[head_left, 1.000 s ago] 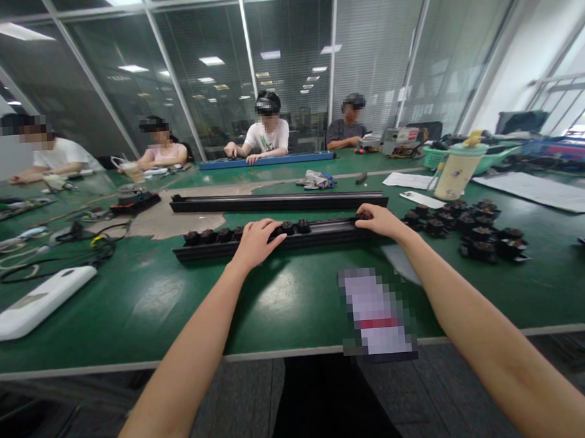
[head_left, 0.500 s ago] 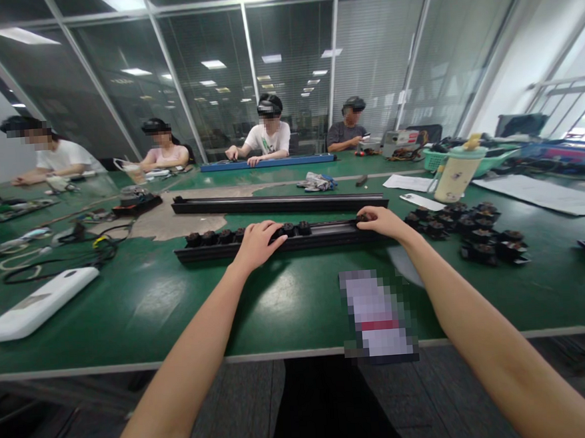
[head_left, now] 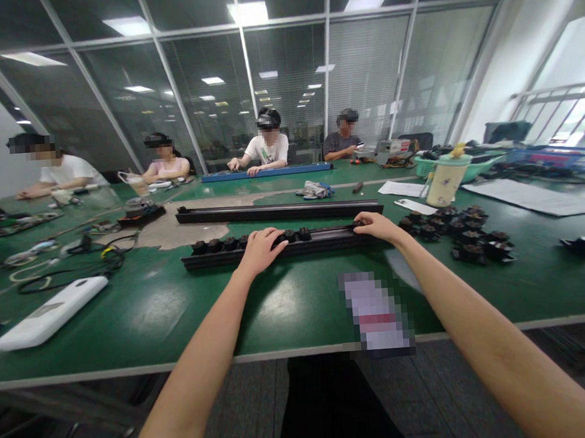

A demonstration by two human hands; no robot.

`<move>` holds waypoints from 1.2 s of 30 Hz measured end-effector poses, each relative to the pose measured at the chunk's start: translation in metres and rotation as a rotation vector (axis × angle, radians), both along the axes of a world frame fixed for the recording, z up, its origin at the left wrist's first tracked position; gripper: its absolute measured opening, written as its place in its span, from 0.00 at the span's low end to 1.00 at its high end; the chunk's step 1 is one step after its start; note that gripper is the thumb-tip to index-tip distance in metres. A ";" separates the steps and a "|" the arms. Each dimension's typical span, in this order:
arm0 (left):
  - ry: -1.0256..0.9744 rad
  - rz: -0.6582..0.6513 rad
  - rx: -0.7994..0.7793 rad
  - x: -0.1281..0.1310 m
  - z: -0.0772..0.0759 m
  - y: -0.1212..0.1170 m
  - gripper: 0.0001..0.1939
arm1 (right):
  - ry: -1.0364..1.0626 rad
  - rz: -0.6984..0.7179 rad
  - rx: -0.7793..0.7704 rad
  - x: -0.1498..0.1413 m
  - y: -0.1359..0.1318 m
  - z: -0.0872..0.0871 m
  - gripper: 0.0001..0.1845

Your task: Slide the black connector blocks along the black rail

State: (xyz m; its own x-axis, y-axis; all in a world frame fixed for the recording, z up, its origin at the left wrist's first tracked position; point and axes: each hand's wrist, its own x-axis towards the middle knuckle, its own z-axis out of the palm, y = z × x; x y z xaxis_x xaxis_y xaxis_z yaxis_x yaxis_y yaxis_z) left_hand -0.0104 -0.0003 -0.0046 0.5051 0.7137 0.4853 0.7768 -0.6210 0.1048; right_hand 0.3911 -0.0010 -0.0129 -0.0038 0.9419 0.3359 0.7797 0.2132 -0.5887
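A long black rail [head_left: 215, 258] lies across the table in front of me, with a row of small black round parts [head_left: 229, 243] seated along its left half. My left hand [head_left: 263, 249] is laid over the rail's middle, fingers curled across it and the thumb on the near side; the parts under the palm are hidden. At the rail's right end, my right hand [head_left: 377, 226] pinches a small dark part [head_left: 359, 223], mostly covered by the fingers. Behind, a second black rail [head_left: 279, 212] runs nearly parallel.
Loose black parts [head_left: 469, 237] cluster to the right. Near the front edge lies a blurred phone [head_left: 376, 313]; a white device [head_left: 51, 312] and cables are leftward. A cream tumbler [head_left: 447, 180] stands by papers. Several co-workers sit opposite, one at a blue rail [head_left: 269, 172].
The view has tilted up slightly, so the table sits lower in the picture. Both hands keep their places on the rail, the right still pinching the small part.
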 end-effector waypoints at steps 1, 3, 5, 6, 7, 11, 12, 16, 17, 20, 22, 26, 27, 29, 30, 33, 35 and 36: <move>-0.002 -0.004 0.002 0.000 0.000 0.000 0.21 | -0.024 -0.019 0.006 -0.002 -0.002 0.000 0.16; -0.003 -0.007 0.006 0.000 0.000 0.000 0.21 | -0.072 -0.064 0.013 -0.006 -0.007 -0.002 0.17; -0.003 -0.006 0.009 0.000 0.000 -0.001 0.20 | -0.130 -0.099 0.056 -0.010 -0.011 -0.005 0.19; -0.003 -0.004 0.010 0.000 0.000 -0.001 0.20 | -0.154 -0.113 0.084 -0.012 -0.013 -0.008 0.20; -0.003 -0.004 0.012 -0.001 0.001 -0.002 0.20 | -0.171 -0.122 0.108 -0.014 -0.015 -0.010 0.20; -0.002 -0.008 0.014 -0.002 0.000 -0.002 0.21 | -0.188 -0.149 0.137 -0.018 -0.016 -0.017 0.21; -0.001 -0.008 0.011 -0.002 0.000 -0.001 0.21 | -0.186 -0.158 0.142 -0.019 -0.016 -0.018 0.21; 0.001 -0.003 0.010 -0.002 -0.002 0.001 0.21 | -0.177 -0.176 0.133 -0.020 -0.014 -0.020 0.20; 0.002 -0.004 0.013 -0.002 -0.003 0.001 0.21 | -0.175 -0.175 0.132 -0.020 -0.014 -0.020 0.19; 0.006 -0.005 0.019 -0.002 -0.004 0.003 0.21 | -0.175 -0.179 0.136 -0.020 -0.012 -0.021 0.19; 0.008 -0.006 0.024 -0.002 -0.004 0.004 0.20 | -0.178 -0.186 0.141 -0.020 -0.011 -0.022 0.19; 0.004 -0.005 0.029 -0.002 -0.004 0.005 0.20 | -0.167 -0.189 0.150 -0.019 -0.009 -0.024 0.21; 0.003 -0.004 0.027 -0.001 -0.004 0.004 0.20 | -0.159 -0.184 0.154 -0.019 -0.009 -0.024 0.22; 0.000 -0.002 0.024 -0.001 -0.003 0.003 0.20 | -0.141 -0.171 0.161 -0.018 -0.009 -0.024 0.23; -0.001 -0.001 0.022 -0.001 -0.003 0.002 0.20 | -0.133 -0.169 0.163 -0.017 -0.009 -0.024 0.23; 0.001 0.000 0.018 0.000 -0.001 0.001 0.20 | -0.108 -0.188 0.158 -0.017 -0.009 -0.023 0.21; 0.005 -0.001 0.018 0.000 0.000 0.000 0.20 | -0.094 -0.207 0.150 -0.017 -0.008 -0.022 0.20; 0.005 0.000 0.018 0.000 0.000 0.000 0.20 | -0.091 -0.215 0.144 -0.018 -0.008 -0.022 0.20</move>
State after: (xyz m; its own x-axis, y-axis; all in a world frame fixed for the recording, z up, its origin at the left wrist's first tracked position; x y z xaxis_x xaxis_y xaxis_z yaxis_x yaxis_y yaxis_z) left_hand -0.0107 0.0002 -0.0048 0.5074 0.7050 0.4956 0.7773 -0.6226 0.0899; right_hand 0.3736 -0.0090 -0.0348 0.1546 0.8668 0.4741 0.8643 0.1138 -0.4900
